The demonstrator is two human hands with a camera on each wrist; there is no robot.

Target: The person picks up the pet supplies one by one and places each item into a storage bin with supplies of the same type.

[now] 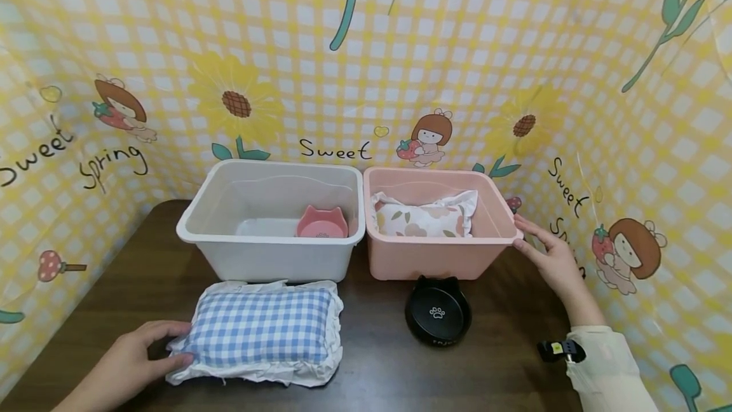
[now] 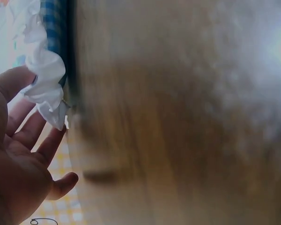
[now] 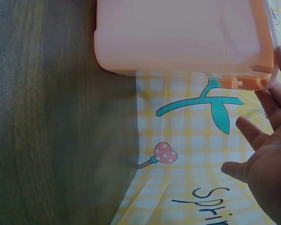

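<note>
Both hands are busy: L hand [image 1: 122, 358] grips the L end of a blue-&-white gingham pillow [image 1: 263, 326], thumb at its near corner, fingers a bit farther up that side; R hand [image 1: 557, 266] pinches the rim of a pink tub [image 1: 434, 262] at approx 4 o'clock. Pillow lies flat, checked face up, white frill [image 2: 47, 70] all round; L wrist view has the frill btwn thumb & fingers, other fingers spread. It sits at 6 o'clock of a white tub [image 1: 280, 262], v. near its front wall; can't tell if they touch. Pink tub is upright at white tub's 3 o'clock, rims side by side. Inside pink tub: floral pillow [image 1: 417, 218] w/ white ruffled edge, lower part hidden by front rim. Inside white tub, at approx 4 o'clock: pink cat-ear bowl [image 1: 322, 222], ears to 12, paw print partly cut off by rim. Black cat-ear bowl [image 1: 438, 310] w/ white paw print is just beside pink tub, at its 6 o'clock, ears also to 12; lettering at its 6 too small to read. All on a dark brown wood table [image 1: 372, 361]. Yellow-&-white checked cloth [image 1: 486, 37] hangs round 9, 12 & 3, printed w/ sunflowers, cartoon girls & "Sweet". Pale sleeve [image 1: 606, 355] on R arm.
</note>
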